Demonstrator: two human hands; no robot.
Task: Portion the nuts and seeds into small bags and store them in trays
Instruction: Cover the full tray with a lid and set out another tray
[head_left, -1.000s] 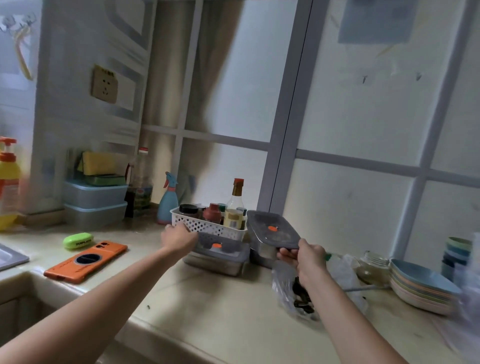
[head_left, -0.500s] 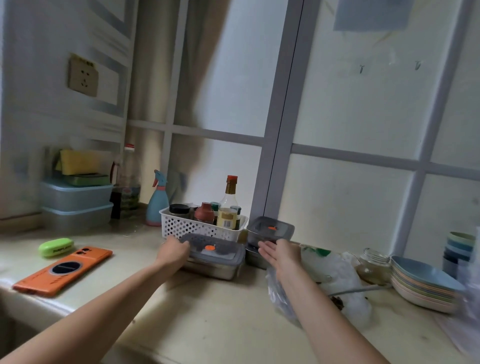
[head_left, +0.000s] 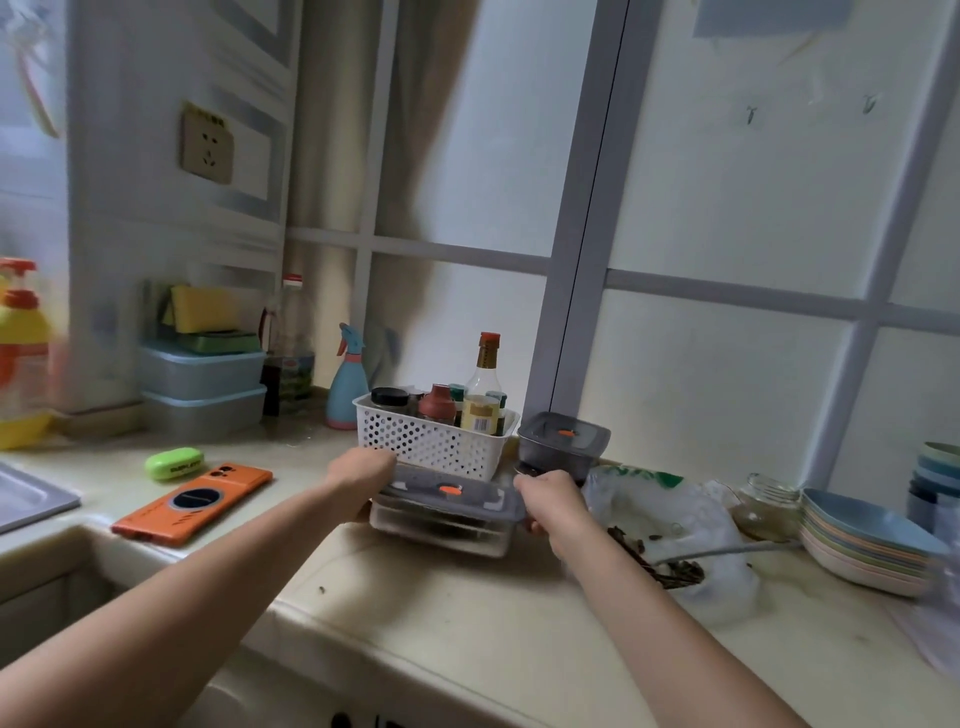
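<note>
The right hand (head_left: 550, 496) has left the small grey box (head_left: 563, 441) and now has its grip clamped on the right end of the lidded tray (head_left: 447, 512). The left hand (head_left: 363, 470) grips the tray's left end. The tray lies at the bench (head_left: 467, 623), just before the perforated white basket (head_left: 431, 441), with its long axis running left to right. It is rectangular and round-cornered, with a matte grey lid, an orange tab and a glossy body.

place: looking like a home kitchen, pretty lived-in
sink side: a sink corner (head_left: 26, 499) is peeking in at left, a soap bottle (head_left: 23, 353) and a sponge (head_left: 202, 309) sitting nearby
food stuff: sauce bottles (head_left: 485, 384) are crowding a white basket (head_left: 431, 444), pastel plates (head_left: 867, 551) piling up at right
</note>
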